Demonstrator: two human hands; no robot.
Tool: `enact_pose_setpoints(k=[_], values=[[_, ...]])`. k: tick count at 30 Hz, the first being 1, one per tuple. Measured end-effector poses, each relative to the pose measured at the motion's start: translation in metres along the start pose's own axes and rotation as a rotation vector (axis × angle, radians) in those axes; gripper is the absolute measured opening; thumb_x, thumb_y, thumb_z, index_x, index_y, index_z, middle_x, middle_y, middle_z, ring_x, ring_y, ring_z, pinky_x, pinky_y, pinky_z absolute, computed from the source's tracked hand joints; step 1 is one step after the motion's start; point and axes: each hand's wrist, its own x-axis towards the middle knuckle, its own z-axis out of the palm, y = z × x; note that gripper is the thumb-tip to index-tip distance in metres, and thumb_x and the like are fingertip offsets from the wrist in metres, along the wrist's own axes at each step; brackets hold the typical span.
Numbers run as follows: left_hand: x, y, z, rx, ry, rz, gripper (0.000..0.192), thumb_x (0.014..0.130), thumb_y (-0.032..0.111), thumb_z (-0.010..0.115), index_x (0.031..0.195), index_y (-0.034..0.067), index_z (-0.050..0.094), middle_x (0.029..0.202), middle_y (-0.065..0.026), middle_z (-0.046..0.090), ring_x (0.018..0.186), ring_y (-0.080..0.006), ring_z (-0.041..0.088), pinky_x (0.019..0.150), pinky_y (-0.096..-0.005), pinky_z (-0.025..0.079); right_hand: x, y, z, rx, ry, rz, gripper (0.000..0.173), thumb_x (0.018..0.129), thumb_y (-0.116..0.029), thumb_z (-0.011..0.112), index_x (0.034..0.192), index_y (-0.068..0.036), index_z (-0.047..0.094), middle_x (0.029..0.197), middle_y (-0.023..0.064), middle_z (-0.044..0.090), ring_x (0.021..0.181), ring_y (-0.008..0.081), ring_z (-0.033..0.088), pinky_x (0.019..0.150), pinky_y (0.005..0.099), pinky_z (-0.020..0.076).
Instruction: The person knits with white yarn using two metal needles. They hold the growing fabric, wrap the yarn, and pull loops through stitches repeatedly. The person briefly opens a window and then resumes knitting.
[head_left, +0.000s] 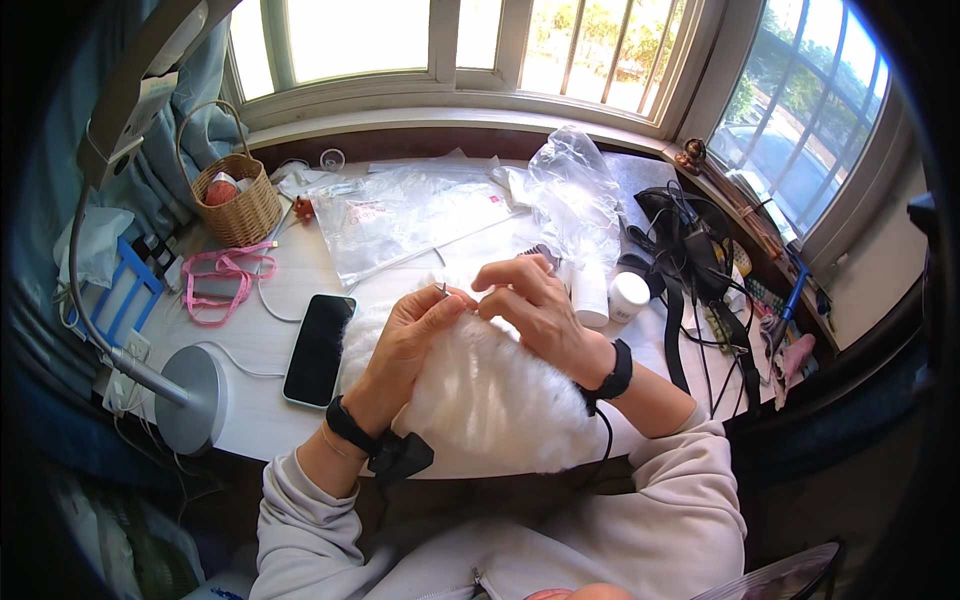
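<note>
A white fluffy knitted piece (495, 390) hangs between my hands and spreads over the near part of the table. My left hand (409, 330) pinches its upper left edge, and the pointed grey tip of a knitting needle (443, 289) sticks up between thumb and forefinger. My right hand (536, 307) is curled over the upper right edge, its fingertips close to my left thumb. The right palm and whatever lies inside it are hidden. More white fluff lies beside my left wrist. Both wrists wear black straps, with a black device at the left one.
Left of the knitting lie a phone (320, 349), a pink tape measure (225, 285) and a lamp base (191, 397). A wicker basket (236, 199) holds yarn. Clear plastic bags (574, 195) lie behind. To the right are a white jar (628, 296) and tangled black straps and cables (690, 255).
</note>
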Motion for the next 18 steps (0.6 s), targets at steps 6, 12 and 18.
enact_pose_setpoints(k=[6, 12, 18], values=[[0.004, 0.008, -0.007, -0.076, 0.18, 0.067, 0.016, 0.095, 0.023, 0.06, 0.089, 0.009, 0.065, 0.085, 0.0044, 0.061, 0.08, -0.0041, 0.055, 0.074, -0.0177, 0.045, 0.044, 0.057, -0.098, 0.7, -0.735, 0.368, 0.057, 0.085, -0.035, 0.07, 0.132, -0.009, 0.052, 0.131, 0.016, 0.053, 0.121, 0.0301, 0.052, 0.103, 0.0469, 0.042], [0.004, 0.004, -0.012, 0.134, 0.277, -0.028, 0.02, 0.093, 0.028, 0.062, 0.089, 0.009, 0.064, 0.084, 0.0038, 0.061, 0.076, -0.0037, 0.052, 0.072, -0.018, 0.041, 0.127, 0.231, -0.125, -0.224, -0.929, 0.717, 0.056, 0.088, -0.047, 0.062, 0.126, -0.005, 0.056, 0.115, 0.0151, 0.064, 0.107, 0.0272, 0.06, 0.094, 0.04, 0.0469], [0.014, 0.003, -0.026, 0.085, 0.277, -0.186, 0.023, 0.092, 0.028, 0.064, 0.088, 0.006, 0.064, 0.087, 0.0012, 0.061, 0.081, -0.0069, 0.052, 0.079, -0.0213, 0.04, 0.173, 0.381, -0.031, -1.246, -0.931, 0.287, 0.034, 0.093, -0.017, 0.049, 0.126, -0.011, 0.056, 0.139, 0.0074, 0.047, 0.135, 0.0219, 0.037, 0.116, 0.0479, 0.0196]])
